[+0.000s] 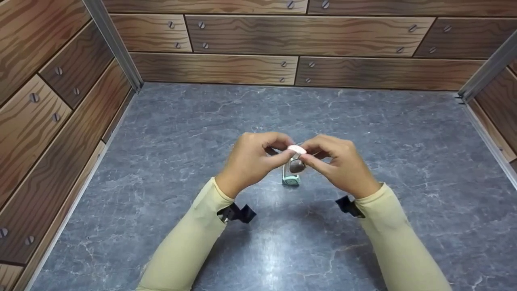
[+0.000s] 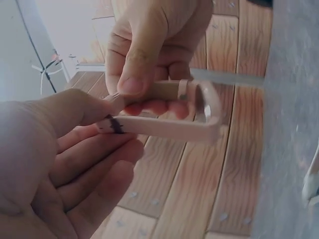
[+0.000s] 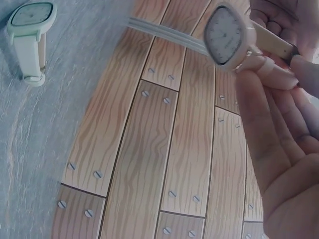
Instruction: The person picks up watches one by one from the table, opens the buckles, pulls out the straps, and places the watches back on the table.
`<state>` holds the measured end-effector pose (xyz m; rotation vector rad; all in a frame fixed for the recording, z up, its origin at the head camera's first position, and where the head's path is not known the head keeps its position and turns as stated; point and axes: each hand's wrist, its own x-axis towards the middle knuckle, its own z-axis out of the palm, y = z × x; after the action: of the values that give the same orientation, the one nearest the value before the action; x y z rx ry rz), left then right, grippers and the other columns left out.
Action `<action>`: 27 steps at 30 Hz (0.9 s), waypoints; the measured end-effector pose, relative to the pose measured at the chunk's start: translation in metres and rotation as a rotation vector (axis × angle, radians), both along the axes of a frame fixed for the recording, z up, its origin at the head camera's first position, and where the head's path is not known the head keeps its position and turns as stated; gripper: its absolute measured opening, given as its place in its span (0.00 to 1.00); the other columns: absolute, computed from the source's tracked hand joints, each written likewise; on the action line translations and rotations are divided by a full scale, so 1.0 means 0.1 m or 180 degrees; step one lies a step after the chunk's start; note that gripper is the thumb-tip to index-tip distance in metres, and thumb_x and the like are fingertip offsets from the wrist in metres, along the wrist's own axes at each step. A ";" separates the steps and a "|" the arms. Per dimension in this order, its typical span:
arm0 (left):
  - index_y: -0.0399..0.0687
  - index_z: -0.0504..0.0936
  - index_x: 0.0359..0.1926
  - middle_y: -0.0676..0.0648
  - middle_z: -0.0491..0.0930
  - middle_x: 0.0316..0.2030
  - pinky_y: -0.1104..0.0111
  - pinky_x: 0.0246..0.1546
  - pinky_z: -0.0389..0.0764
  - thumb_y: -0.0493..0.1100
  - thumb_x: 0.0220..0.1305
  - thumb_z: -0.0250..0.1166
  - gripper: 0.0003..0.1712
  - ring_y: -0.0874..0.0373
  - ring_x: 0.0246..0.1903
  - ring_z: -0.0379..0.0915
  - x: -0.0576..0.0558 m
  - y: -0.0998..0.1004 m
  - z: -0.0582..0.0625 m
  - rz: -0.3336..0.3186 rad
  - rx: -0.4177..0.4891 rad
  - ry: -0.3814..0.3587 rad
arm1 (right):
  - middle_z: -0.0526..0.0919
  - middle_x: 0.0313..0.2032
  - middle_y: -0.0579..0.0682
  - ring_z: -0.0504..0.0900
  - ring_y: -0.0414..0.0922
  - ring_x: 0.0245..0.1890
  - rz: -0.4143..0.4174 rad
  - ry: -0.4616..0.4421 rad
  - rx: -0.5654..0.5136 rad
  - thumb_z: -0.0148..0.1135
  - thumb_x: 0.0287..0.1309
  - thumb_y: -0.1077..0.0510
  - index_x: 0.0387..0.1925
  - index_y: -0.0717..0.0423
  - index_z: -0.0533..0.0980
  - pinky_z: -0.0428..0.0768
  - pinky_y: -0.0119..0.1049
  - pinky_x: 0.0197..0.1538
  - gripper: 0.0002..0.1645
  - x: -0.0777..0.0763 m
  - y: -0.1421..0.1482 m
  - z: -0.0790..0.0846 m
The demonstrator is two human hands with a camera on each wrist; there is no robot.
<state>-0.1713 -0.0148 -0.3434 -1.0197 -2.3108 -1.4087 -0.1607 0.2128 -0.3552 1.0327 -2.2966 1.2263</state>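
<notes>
A pale pink wristwatch with a light dial hangs between both hands, above the table, its strap bent into a loop. My left hand pinches one strap end between thumb and fingers, beside a dark buckle. With thumb and fingers, my right hand grips the strap from the other side. The strap ends meet at the fingertips, where they are partly hidden. Below the hands, a mint-green watch with a whitish strap rests on the table.
The grey marbled tabletop has plank-patterned walls at the back and on both sides. Metal rails run up the corners. Each wrist carries a black camera mount over a pale yellow sleeve.
</notes>
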 end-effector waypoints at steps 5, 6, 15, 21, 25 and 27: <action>0.44 0.90 0.42 0.52 0.90 0.37 0.67 0.39 0.87 0.44 0.69 0.71 0.08 0.67 0.35 0.85 -0.01 0.04 -0.03 -0.0198 0.0439 -0.0403 | 0.88 0.37 0.47 0.86 0.39 0.33 -0.0043 0.0048 -0.0074 0.71 0.61 0.69 0.42 0.58 0.85 0.85 0.27 0.37 0.09 0.01 0.02 0.01; 0.44 0.89 0.43 0.52 0.90 0.38 0.66 0.40 0.87 0.44 0.69 0.71 0.08 0.67 0.36 0.86 -0.01 0.04 -0.02 -0.0189 0.0379 -0.0378 | 0.88 0.37 0.47 0.86 0.39 0.33 -0.0051 0.0053 -0.0061 0.71 0.61 0.69 0.42 0.58 0.85 0.85 0.27 0.37 0.09 0.01 0.03 0.01; 0.52 0.88 0.47 0.56 0.89 0.40 0.69 0.40 0.83 0.48 0.70 0.70 0.09 0.62 0.39 0.85 0.02 -0.08 0.05 0.0228 -0.0976 0.0833 | 0.86 0.37 0.40 0.84 0.35 0.35 -0.0142 0.0340 0.0569 0.73 0.62 0.61 0.42 0.49 0.86 0.83 0.29 0.41 0.08 0.00 0.06 0.04; 0.52 0.88 0.40 0.56 0.89 0.36 0.67 0.33 0.82 0.46 0.69 0.71 0.04 0.60 0.37 0.84 0.04 -0.06 0.04 0.0303 -0.1056 0.1181 | 0.85 0.35 0.39 0.81 0.35 0.33 -0.0139 0.0447 0.0670 0.72 0.63 0.59 0.40 0.49 0.84 0.81 0.31 0.38 0.04 -0.01 0.04 0.01; 0.51 0.88 0.39 0.56 0.89 0.35 0.67 0.32 0.82 0.45 0.68 0.71 0.04 0.60 0.35 0.84 0.03 -0.05 0.02 0.0310 -0.1037 0.1197 | 0.85 0.35 0.40 0.82 0.36 0.33 -0.0103 0.0414 0.0664 0.72 0.63 0.61 0.39 0.50 0.84 0.83 0.35 0.38 0.05 -0.02 0.03 0.00; 0.51 0.88 0.39 0.56 0.89 0.35 0.68 0.31 0.82 0.45 0.68 0.71 0.04 0.61 0.34 0.84 0.03 -0.05 0.02 0.0319 -0.1069 0.1203 | 0.85 0.36 0.40 0.82 0.37 0.34 -0.0074 0.0395 0.0673 0.72 0.62 0.63 0.39 0.51 0.83 0.84 0.36 0.37 0.06 -0.02 0.03 -0.01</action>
<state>-0.1679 -0.0198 -0.3416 -1.1254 -2.3082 -0.7251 -0.1630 0.2162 -0.3560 1.1155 -2.3705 0.8978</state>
